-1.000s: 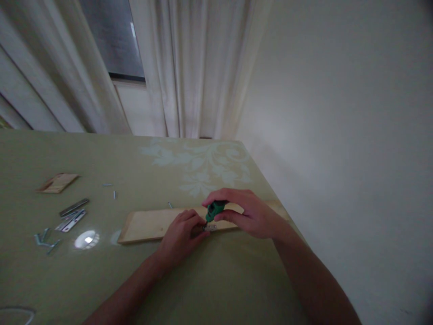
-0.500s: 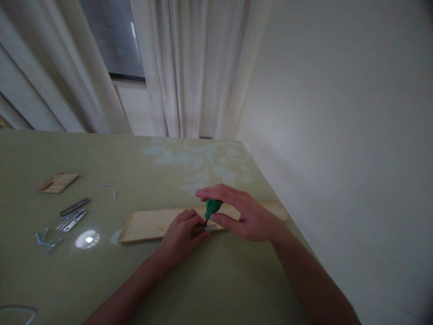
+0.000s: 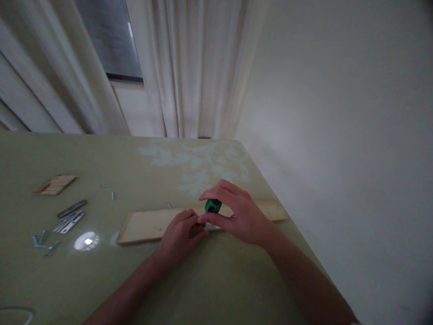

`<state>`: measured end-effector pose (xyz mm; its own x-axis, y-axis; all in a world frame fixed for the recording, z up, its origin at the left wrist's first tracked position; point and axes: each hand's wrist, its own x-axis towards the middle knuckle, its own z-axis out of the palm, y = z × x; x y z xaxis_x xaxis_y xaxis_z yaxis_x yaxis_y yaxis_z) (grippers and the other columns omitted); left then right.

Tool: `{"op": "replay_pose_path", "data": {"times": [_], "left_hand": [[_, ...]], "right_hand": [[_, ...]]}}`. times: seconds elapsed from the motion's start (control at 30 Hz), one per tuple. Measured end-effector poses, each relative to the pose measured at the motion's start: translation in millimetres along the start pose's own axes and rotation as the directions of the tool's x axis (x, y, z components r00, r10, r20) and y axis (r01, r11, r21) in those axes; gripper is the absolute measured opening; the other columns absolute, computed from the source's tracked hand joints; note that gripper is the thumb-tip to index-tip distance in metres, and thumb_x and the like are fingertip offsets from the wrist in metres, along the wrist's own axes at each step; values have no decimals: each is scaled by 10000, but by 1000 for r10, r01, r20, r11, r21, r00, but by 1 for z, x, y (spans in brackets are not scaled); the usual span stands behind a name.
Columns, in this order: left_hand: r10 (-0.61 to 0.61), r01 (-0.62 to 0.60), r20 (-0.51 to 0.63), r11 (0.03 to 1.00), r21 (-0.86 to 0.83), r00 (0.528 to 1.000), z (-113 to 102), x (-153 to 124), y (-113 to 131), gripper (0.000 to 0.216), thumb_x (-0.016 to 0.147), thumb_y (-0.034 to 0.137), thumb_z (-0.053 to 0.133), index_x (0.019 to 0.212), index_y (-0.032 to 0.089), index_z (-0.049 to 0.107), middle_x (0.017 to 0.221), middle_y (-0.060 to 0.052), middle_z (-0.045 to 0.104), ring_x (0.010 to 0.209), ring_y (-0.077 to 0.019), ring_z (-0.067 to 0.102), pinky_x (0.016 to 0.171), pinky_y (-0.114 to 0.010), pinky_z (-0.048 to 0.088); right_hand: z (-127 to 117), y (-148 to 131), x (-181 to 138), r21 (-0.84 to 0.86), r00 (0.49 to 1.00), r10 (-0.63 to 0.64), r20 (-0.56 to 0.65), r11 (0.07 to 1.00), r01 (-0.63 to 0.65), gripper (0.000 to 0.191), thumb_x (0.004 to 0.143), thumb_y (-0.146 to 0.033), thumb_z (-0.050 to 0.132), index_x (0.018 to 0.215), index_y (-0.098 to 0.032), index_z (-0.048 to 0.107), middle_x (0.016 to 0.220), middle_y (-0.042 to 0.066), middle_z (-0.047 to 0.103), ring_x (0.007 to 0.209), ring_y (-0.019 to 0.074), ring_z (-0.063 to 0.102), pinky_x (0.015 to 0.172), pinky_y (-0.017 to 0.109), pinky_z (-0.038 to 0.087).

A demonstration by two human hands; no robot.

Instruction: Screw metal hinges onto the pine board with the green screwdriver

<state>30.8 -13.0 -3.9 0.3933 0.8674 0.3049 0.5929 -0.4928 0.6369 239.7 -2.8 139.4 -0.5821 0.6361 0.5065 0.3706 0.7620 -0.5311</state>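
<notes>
A long pale wooden plank (image 3: pixel 144 225) lies on the table in the head view. On its near edge is a small metal hinge (image 3: pixel 210 228), partly covered by my fingers. My left hand (image 3: pixel 182 230) is closed around the hinge and the plank's edge, thumb in front and fingers on top. My right hand (image 3: pixel 238 216) grips a stubby green screwdriver (image 3: pixel 213 206) between thumb and fingers. The screwdriver stands roughly upright over the hinge, and its tip is hidden behind my thumb and fingers.
Further left lie metal hinges (image 3: pixel 69 222), a darker metal strip (image 3: pixel 72 208), several screws (image 3: pixel 43 243) and a small wooden piece (image 3: pixel 56 185). Loose screws (image 3: pixel 112 195) lie beyond the plank, one (image 3: pixel 168 205) right behind it. A wall (image 3: pixel 355 158) borders the table's right edge.
My right hand has turned and shifted slightly left, its thumb now closer to my left fingers. The screwdriver handle has become more upright. My left hand stays at the hinge.
</notes>
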Motion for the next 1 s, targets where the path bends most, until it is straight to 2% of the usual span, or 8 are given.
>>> {"op": "replay_pose_path", "data": {"times": [0.1,0.17,0.3,0.47,0.57,0.7,0.8,1.0], "left_hand": [[-13,12,20,1000,6,1000,-2,1,2,93,934,306,730,971,224,752,983,-58,709,935,-251,661,826,-379,532],[-15,15,28,1000,2,999,-2,1,1,80,924,294,733,967,230,756,1013,-60,714,968,-257,666,851,-383,535],[-27,27,30,1000,1,999,-1,1,-1,85,920,285,728,984,234,754,1026,-57,714,974,-254,670,859,-377,535],[-15,15,27,1000,-11,1000,1,0,-2,91,933,284,724,1001,227,741,1015,-61,715,973,-258,658,861,-387,525],[-20,20,11,1000,1,1000,2,0,-3,89,936,305,718,975,228,740,981,-58,712,927,-255,657,815,-379,521],[-17,17,34,1000,0,999,1,2,-1,91,940,312,714,960,229,746,1019,-64,709,967,-259,659,853,-389,522],[-34,34,55,999,-6,998,-2,2,2,77,926,290,729,969,228,742,1011,-55,706,987,-261,661,869,-388,521],[-29,29,50,1000,-4,998,-1,0,-1,104,918,280,736,1008,227,741,1039,-65,717,993,-267,665,865,-388,526]], "right_hand": [[-16,0,1,193,978,-4,209,981,-37,468,1062,-264,622,1521,-253,533,1392,83,687,1285,182,629,1112,336,469],[-19,4,1,266,969,-18,247,963,-50,454,1064,-240,618,1511,-267,548,1400,62,700,1293,172,639,1125,329,467],[-4,17,2,279,997,-9,73,960,-11,272,982,-301,748,1245,-242,707,1127,30,770,1022,161,719,962,295,557],[17,14,2,92,986,37,-165,996,-22,283,926,-390,805,1099,-211,670,944,22,692,835,154,648,793,283,554],[10,4,1,74,999,30,-36,997,-28,275,979,-368,742,1190,-217,651,1045,57,703,949,184,658,890,332,549],[-11,0,0,238,979,7,205,970,-57,437,1035,-252,646,1460,-236,546,1348,118,682,1229,216,650,1065,396,515],[-15,8,1,363,962,21,273,923,-124,469,1027,-177,641,1476,-254,531,1347,99,708,1263,203,664,1088,393,515],[12,21,0,275,994,111,11,955,-110,384,900,-283,829,1246,-240,667,1113,23,747,901,135,717,862,262,590]]}}
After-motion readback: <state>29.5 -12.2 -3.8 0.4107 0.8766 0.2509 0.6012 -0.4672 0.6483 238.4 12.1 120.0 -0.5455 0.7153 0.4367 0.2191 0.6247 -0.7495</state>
